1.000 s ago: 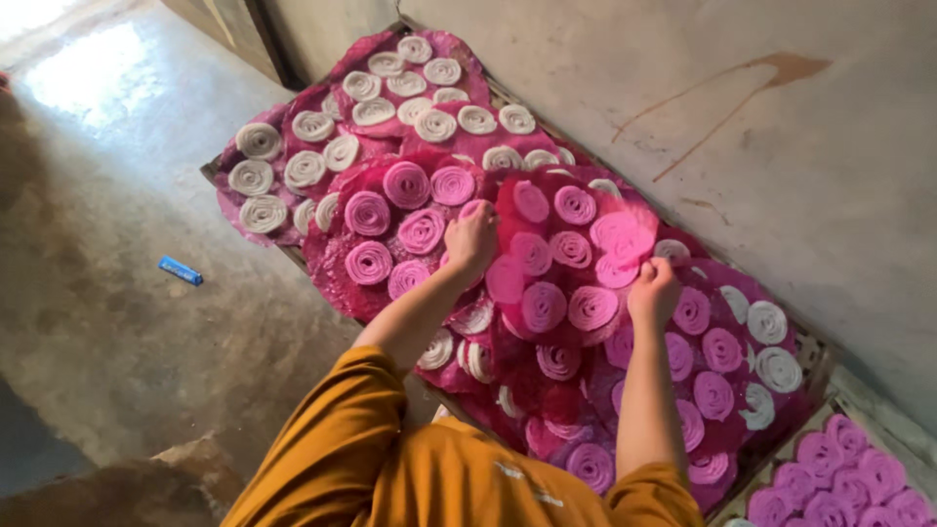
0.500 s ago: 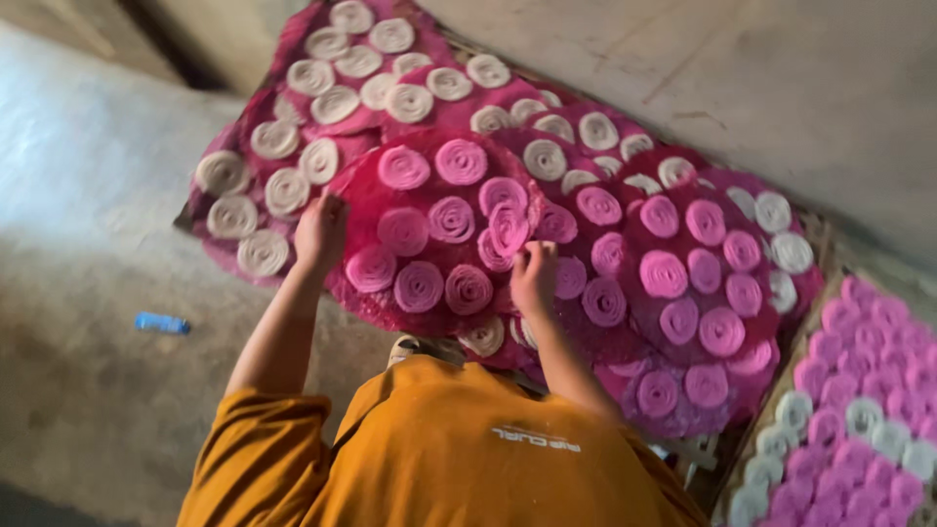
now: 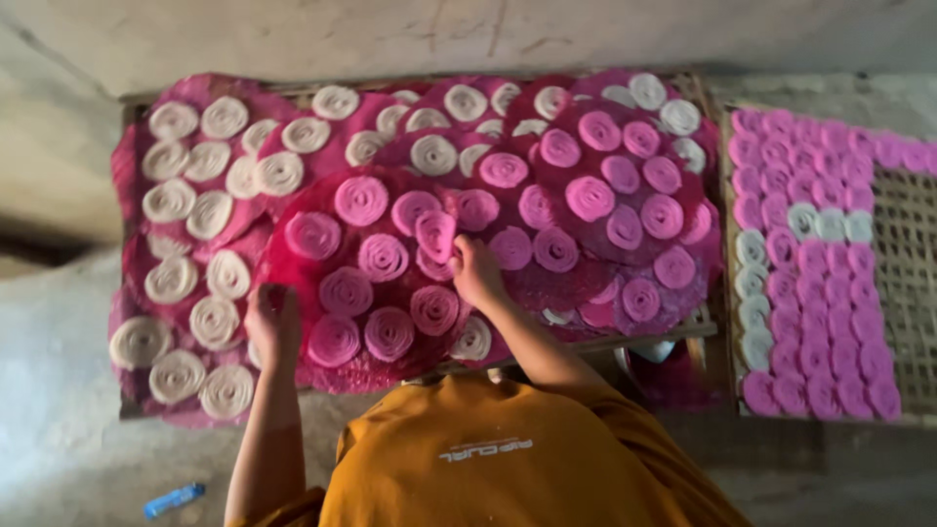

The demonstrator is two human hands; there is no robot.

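A round red mat (image 3: 293,268) with pink spiral coils lies nearest me, on top of other round mats. My left hand (image 3: 271,324) grips its left rim, fingers over the edge. My right hand (image 3: 475,271) is on the mat's right side, its fingers pinched on a tilted pink coil (image 3: 436,234). Other pink coils (image 3: 382,258) lie flat around it. My orange shirt (image 3: 508,459) fills the bottom of the view and hides the rack's near edge.
More red mats with white coils (image 3: 207,215) lie to the left and pink ones (image 3: 590,198) to the right, all on a wooden rack. A woven bamboo tray (image 3: 913,263) with rows of pink and white coils stands at the right. A blue object (image 3: 174,500) lies on the concrete floor.
The view has swung round over the rack. My left hand has gone to the near mat's left rim, and my right hand has closed on a pink coil in the middle.
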